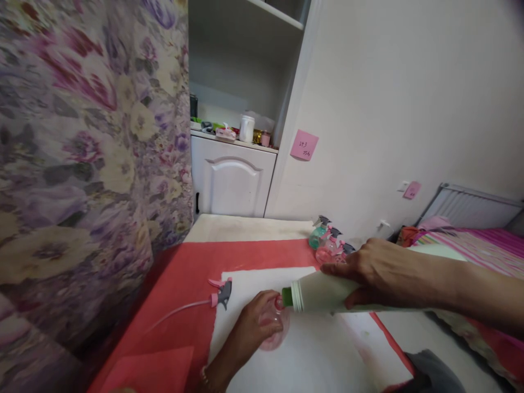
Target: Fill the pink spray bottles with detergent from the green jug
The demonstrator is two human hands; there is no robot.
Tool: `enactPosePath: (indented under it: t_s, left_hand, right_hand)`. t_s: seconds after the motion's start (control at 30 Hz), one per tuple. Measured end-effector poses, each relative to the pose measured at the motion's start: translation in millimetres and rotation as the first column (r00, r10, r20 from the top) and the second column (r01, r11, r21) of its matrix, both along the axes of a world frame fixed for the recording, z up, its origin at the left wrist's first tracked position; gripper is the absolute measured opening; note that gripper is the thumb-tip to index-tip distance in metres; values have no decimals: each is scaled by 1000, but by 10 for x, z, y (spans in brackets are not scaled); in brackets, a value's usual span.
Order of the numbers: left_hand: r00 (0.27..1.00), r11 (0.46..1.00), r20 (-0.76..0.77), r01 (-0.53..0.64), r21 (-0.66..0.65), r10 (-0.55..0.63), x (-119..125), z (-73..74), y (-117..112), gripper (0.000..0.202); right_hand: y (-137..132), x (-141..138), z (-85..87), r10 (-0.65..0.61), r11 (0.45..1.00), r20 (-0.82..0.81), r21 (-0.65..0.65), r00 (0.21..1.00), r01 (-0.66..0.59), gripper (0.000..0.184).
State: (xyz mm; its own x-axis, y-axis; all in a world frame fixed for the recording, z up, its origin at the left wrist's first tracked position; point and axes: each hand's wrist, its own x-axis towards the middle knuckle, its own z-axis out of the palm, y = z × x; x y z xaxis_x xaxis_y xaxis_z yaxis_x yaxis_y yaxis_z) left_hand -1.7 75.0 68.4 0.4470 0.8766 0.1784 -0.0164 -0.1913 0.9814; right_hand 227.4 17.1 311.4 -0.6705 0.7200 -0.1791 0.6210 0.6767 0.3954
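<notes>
My right hand [379, 273] is wrapped round a large pale green bottle [323, 292], tipped on its side with its green neck pointing left. The neck meets the mouth of a small clear pink bottle [275, 327], which my left hand [256, 322] grips from the left over a white cloth [311, 355]. A pink and grey spray head [221, 292] with a long thin tube lies loose at the cloth's left edge, apart from both hands.
Small spray bottles, one teal [318, 233] and others pink [333, 248], stand at the far edge of the red table cover [180, 284]. A floral curtain [82, 153] hangs on the left. Behind are a white cabinet [231, 177], a pink wall note [304, 145], and a striped bed [483, 245] to the right.
</notes>
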Motion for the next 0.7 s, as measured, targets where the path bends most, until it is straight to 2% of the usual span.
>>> enactPosePath:
  t_s: [0.7]
  left_hand:
    - [1000, 1000, 9, 4, 8, -4, -9, -94, 31, 54]
  right_hand:
    - [10, -6, -17, 20, 1000, -11, 8, 1000, -20, 42]
